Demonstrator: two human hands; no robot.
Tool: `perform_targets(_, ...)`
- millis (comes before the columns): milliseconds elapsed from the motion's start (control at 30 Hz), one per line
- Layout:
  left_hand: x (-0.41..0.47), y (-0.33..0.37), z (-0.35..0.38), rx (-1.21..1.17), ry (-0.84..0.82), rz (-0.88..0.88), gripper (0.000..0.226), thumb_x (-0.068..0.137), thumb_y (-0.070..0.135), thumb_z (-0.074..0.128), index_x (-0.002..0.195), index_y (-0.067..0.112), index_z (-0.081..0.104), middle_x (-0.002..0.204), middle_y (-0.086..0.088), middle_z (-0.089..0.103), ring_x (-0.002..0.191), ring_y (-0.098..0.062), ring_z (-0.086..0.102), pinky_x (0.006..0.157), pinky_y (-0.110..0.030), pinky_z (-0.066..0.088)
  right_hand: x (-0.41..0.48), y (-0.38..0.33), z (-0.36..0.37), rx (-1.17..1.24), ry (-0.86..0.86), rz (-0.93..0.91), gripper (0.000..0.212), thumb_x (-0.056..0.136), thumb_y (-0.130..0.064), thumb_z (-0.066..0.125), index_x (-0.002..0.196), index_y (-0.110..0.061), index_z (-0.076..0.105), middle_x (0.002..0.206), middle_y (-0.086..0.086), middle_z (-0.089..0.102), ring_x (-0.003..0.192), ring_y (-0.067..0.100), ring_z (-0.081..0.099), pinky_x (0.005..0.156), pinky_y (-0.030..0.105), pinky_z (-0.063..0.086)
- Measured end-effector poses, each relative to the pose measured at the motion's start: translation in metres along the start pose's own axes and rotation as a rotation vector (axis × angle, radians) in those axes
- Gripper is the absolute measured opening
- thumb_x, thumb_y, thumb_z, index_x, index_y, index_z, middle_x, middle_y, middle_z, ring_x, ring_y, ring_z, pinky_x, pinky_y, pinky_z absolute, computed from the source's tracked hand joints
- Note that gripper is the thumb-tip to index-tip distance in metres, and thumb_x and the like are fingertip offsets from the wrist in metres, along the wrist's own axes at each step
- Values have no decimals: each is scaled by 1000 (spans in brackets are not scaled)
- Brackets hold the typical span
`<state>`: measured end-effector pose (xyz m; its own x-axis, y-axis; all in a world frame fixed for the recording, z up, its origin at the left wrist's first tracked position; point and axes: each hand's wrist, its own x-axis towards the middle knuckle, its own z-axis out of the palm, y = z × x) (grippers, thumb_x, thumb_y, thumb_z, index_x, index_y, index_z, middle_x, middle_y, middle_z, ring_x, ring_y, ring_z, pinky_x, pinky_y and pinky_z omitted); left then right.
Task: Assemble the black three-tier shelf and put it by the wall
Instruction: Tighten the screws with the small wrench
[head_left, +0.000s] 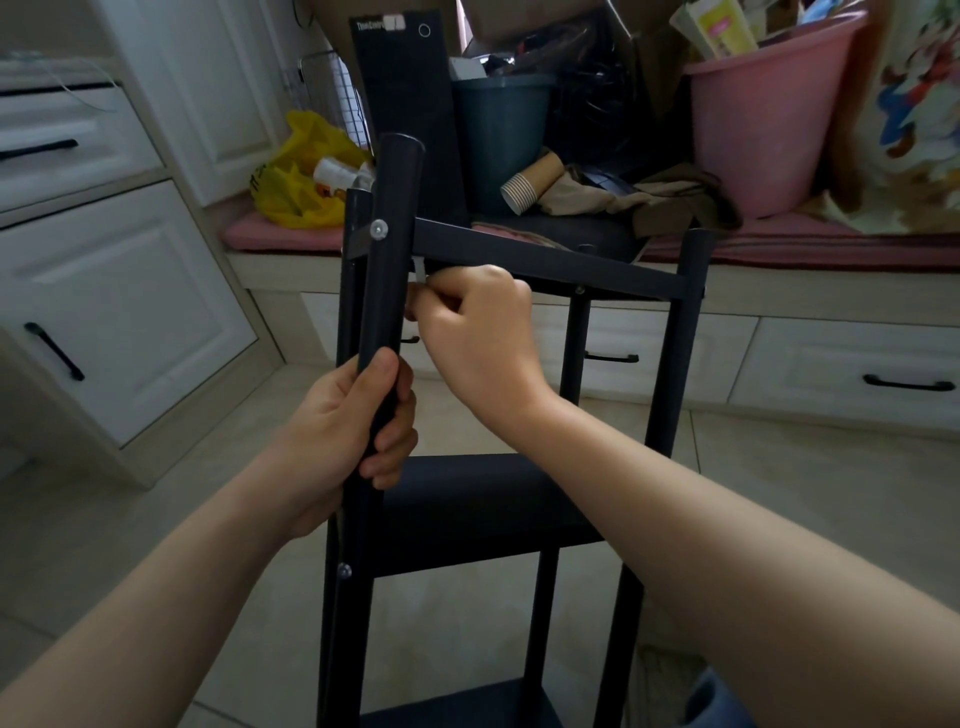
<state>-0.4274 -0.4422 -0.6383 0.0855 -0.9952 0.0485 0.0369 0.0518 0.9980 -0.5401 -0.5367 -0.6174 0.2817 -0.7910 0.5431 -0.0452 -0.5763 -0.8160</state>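
Here, left hand (358, 421) gripping the shelf (483, 499) pole (387, 291), right hand (480, 332) pinching a silver tool (418, 273) beside it – just under the top tier (571, 265).

White lettering on the black panel (400, 78) is too blurred.

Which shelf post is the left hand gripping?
The near-left post, the one with the silver screw near its top; the left hand wraps it below the top tier.

Dim, flat indoor light, soft shadows, wide-angle bending at edges, slight softness throughout.
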Motion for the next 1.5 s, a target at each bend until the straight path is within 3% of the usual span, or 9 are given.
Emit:
perform_targets(267,-1,0,1,2,-8,-2,49,75,62,59,81,14,49,52,2,36,37,-8,31,38,-20,33,0,-2,-3,-16,30,-14,37,92,-11,62,56,-12,61,46,-8,48,43,7,43,50,16,33)
perform_targets(467,0,0,1,-13,-20,-6,48,76,61,60,81,14,49,52,2,36,37,-8,30,37,-20,33,-1,2,2,-35,40,-56,31,96,-11,60,69,-3,71,61,4,68,57,13,65,62,25,51)
perform_targets(667,1,-1,2,-41,-50,11,51,76,70,66,75,20,54,51,3,35,35,-7,29,37,-20,33,2,10,14,75,73,-73,29,97,-8,58,70,-4,65,64,-1,64,61,7,61,68,28,55)
perform_targets(800,2,-1,1,-40,-99,17,60,65,76,76,76,21,55,52,3,36,35,-7,29,37,-20,34,5,13,18,84,136,-87,27,96,-6,60,70,-14,61,62,-11,57,57,-1,53,63,9,42)
perform_targets(933,2,-1,0,-36,-107,16,60,64,76,77,75,21,56,52,4,36,35,-6,30,37,-20,34,5,15,18,106,118,-99,18,97,-7,59,86,-1,72,73,-2,67,66,2,61,71,18,52)
perform_targets(1033,2,-1,0,-34,-98,9,61,63,77,77,75,21,55,52,3,36,36,-7,29,37,-20,34,4,14,15,74,98,-95,22,96,-8,60,76,-5,68,66,-5,63,59,-3,57,65,11,45)
perform_targets(1200,2,-1,0,-33,-92,14,62,65,76,76,76,20,54,52,3,35,36,-7,29,38,-19,34,-2,21,5,-32,-7,-35,31,99,-15,56,73,-2,65,62,9,63,63,23,61,65,35,47)
perform_targets(1367,1,-2,0,2,-59,22,53,77,68,71,75,18,52,52,3,36,36,-7,31,38,-19,34,-11,32,-19,-101,-125,63,27,101,-17,53,76,-15,62,55,-17,46,50,-8,50,51,8,35)
perform_targets(1500,2,-3,1,74,16,43,43,94,45,64,61,22,48,49,1,34,36,-10,31,38,-21,33,-18,41,-43,-180,-206,108,27,102,-19,51,78,-16,64,57,-13,49,43,-3,46,44,10,34)
